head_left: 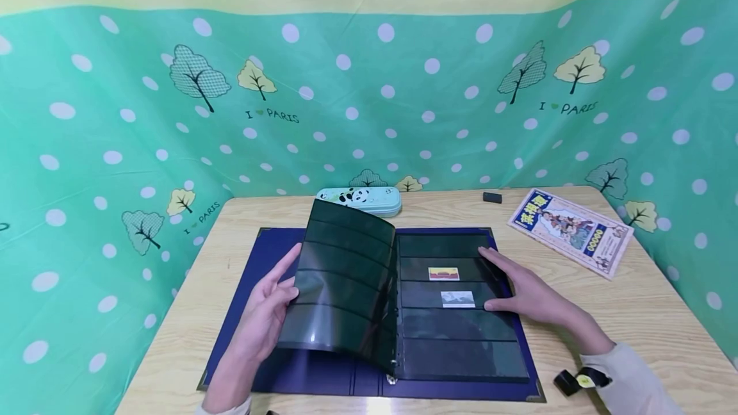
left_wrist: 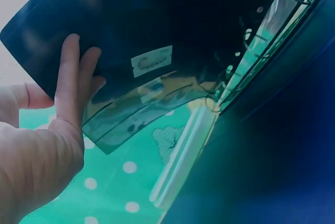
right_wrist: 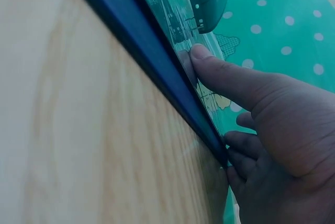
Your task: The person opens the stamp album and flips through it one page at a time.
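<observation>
A dark blue stamp album point(head_left: 334, 376) lies spread on the table, with black pocketed pages on a ring binding. My left hand point(head_left: 266, 312) pinches the outer edge of a raised, bowed black page point(head_left: 340, 274), thumb on one face and fingers behind. In the left wrist view, a pale stamp point(left_wrist: 152, 62) shows on that page's underside. On the flat right-hand page point(head_left: 455, 358) sit a yellow-and-red stamp point(head_left: 443, 274) and a grey stamp point(head_left: 458, 300). My right hand point(head_left: 527, 290) rests at this page's outer edge, thumb on the page, other fingers against the border point(right_wrist: 246, 150).
Behind the album stands a light blue panda pencil case point(head_left: 375, 200). A small black block point(head_left: 492, 198) lies at the back, and a pink illustrated booklet point(head_left: 571, 232) lies at the right. A green dotted curtain point(head_left: 369, 101) surrounds the wooden table point(head_left: 173, 351).
</observation>
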Tool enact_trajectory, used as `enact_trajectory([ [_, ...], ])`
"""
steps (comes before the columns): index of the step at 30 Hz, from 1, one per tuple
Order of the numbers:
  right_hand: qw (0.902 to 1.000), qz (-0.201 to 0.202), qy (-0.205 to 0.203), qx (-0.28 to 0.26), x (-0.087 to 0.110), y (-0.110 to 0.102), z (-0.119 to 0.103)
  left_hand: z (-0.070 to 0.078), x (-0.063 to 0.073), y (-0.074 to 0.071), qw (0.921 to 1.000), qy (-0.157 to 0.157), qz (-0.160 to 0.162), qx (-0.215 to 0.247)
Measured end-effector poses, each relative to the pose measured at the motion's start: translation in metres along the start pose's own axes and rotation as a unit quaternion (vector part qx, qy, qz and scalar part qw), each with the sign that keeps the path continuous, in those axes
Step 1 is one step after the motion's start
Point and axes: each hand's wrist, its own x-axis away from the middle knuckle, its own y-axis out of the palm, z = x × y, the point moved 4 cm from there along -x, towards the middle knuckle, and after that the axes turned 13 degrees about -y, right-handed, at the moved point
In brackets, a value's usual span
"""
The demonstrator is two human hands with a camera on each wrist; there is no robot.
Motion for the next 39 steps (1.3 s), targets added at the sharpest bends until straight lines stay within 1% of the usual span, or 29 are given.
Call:
enact_trajectory([
  [4,1.0,-0.001,-0.002,0.003,0.001,0.0,0.001,0.005,0.004,0.001,0.9998,0.009,-0.017,0.005],
  [10,1.0,-0.004,0.004,0.004,0.001,0.0,0.0,0.015,0.011,-0.001,0.9989,0.036,-0.028,-0.003],
  [13,1.0,-0.003,0.004,0.002,0.001,-0.001,0.0,0.016,0.015,-0.005,0.9989,0.036,-0.026,-0.014],
  [15,1.0,-0.004,0.001,0.003,0.0,-0.001,-0.001,0.016,0.018,-0.01,0.9992,0.031,-0.011,-0.022],
  [18,1.0,-0.004,0.0,0.003,-0.001,0.0,-0.001,0.015,0.02,-0.017,0.999,0.014,0.021,-0.037],
  [21,1.0,-0.004,0.002,0.006,0.0,0.0,0.0,0.014,0.022,-0.024,0.9981,-0.009,0.038,-0.048],
  [25,1.0,-0.005,0.007,0.002,0.001,0.001,0.001,0.011,0.024,-0.033,0.9973,-0.032,0.037,-0.055],
  [31,0.9999,-0.007,0.009,-0.002,0.001,0.0,0.001,0.002,0.026,-0.046,0.9955,-0.052,0.037,-0.069],
  [33,0.9999,-0.007,0.009,-0.001,0.0,0.001,0.001,-0.002,0.027,-0.049,0.9946,-0.067,0.034,-0.072],
  [36,1.0,-0.006,0.006,0.002,0.0,0.001,0.001,-0.008,0.028,-0.053,0.9919,-0.095,0.039,-0.075],
  [38,1.0,-0.005,0.004,0.004,0.0,0.001,0.001,-0.012,0.028,-0.055,0.9883,-0.116,0.056,-0.082],
  [39,1.0,-0.005,0.004,0.005,0.0,0.001,0.002,-0.013,0.028,-0.055,0.9844,-0.126,0.078,-0.096],
])
